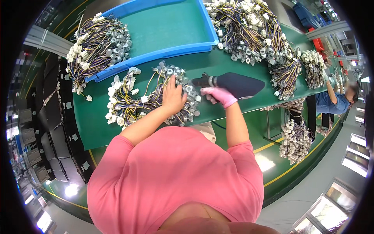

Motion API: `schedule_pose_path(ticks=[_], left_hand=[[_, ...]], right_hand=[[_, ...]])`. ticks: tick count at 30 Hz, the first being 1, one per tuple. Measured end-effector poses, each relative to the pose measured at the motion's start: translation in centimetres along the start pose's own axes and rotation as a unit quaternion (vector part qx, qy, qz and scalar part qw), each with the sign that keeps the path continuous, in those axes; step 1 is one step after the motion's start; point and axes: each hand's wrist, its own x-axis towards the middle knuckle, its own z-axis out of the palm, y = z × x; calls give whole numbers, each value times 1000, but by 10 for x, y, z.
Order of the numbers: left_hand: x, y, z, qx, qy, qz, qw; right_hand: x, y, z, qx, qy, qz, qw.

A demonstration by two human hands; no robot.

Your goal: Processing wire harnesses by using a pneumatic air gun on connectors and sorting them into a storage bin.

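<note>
A spread bundle of wire harnesses (pixel 146 102) lies on the green table in front of me, with white plugs at its left and grey round sockets at its right. My left hand (pixel 173 96) is bare and rests on the sockets, its fingers apart. In a pink glove, my right hand (pixel 220 95) is at the right edge of the sockets. Its fingers are curled, and what they hold, if anything, is hidden. Just beyond the glove lies a dark navy, pointed, cloth-like thing (pixel 242 85) with a black strap-like end.
Behind the bundle stands a blue tray (pixel 171 50), with a heap of harnesses (pixel 99 45) over its left side. More harness piles (pixel 249 31) cover the table's far right. Other harnesses (pixel 296 140) hang below the table edge. A person in blue (pixel 331 102) works farther right.
</note>
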Motion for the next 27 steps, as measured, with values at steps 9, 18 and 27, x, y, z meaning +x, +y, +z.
schedule_pose_path(ticks=[9, 18, 27], left_hand=[[36, -34, -47, -168, 40, -144, 974], [58, -83, 29, -393, -57, -324, 858], [57, -48, 10, -257, -78, -148, 952]], right_hand=[[28, -27, 22, -153, -36, -41, 987], [26, -41, 8, -9, -24, -40, 999], [27, -35, 16, 40, 67, -88, 993]])
